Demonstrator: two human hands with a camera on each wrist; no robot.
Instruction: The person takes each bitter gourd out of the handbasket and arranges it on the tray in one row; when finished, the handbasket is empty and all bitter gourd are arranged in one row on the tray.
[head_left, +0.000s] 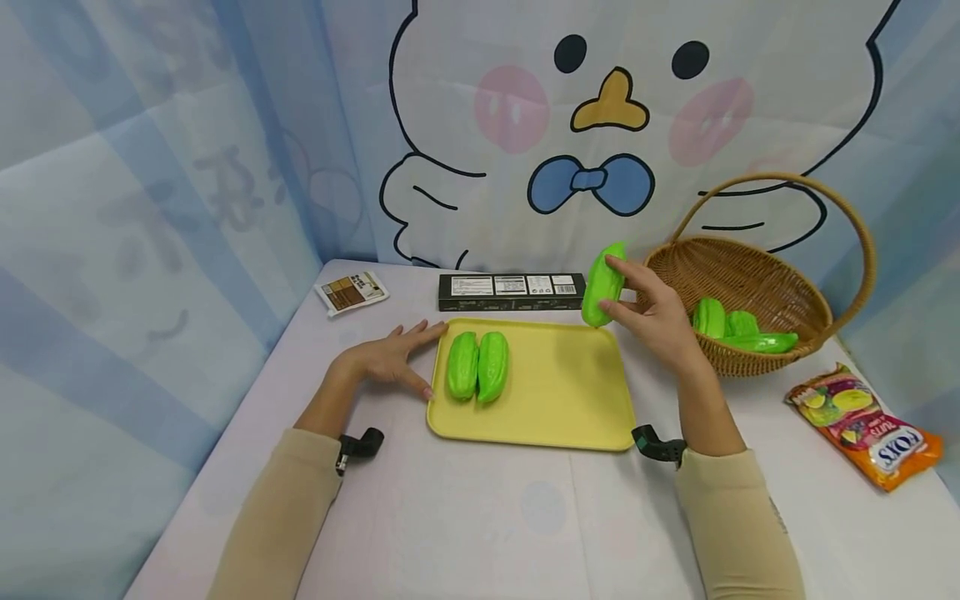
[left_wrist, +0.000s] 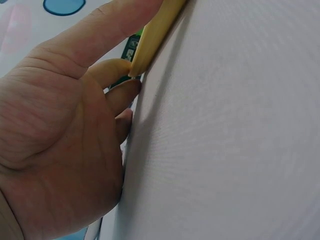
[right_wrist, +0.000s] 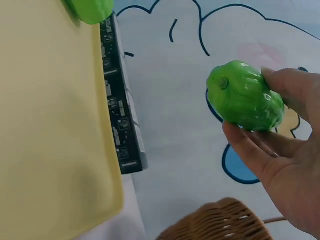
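Observation:
My right hand (head_left: 660, 321) pinches a green toy cucumber (head_left: 603, 285) between thumb and fingers, raised over the far right corner of the yellow tray (head_left: 562, 383). In the right wrist view the cucumber (right_wrist: 245, 95) shows a lumpy, glossy surface and a small round stem end. With thumb and fingers spread, my left hand (head_left: 390, 358) rests at the tray's left edge, and in the left wrist view its fingertips are right at the tray rim (left_wrist: 157, 35). Two more green cucumbers (head_left: 462, 367) lie side by side in the tray's left part.
A wicker basket (head_left: 742, 267) with a tall handle stands at the right, several green cucumbers (head_left: 761, 342) inside. Behind the tray lies a long black box (head_left: 512, 292). A small brown-and-white packet (head_left: 352, 293) lies at the back left, an orange snack bag (head_left: 862, 425) at the right.

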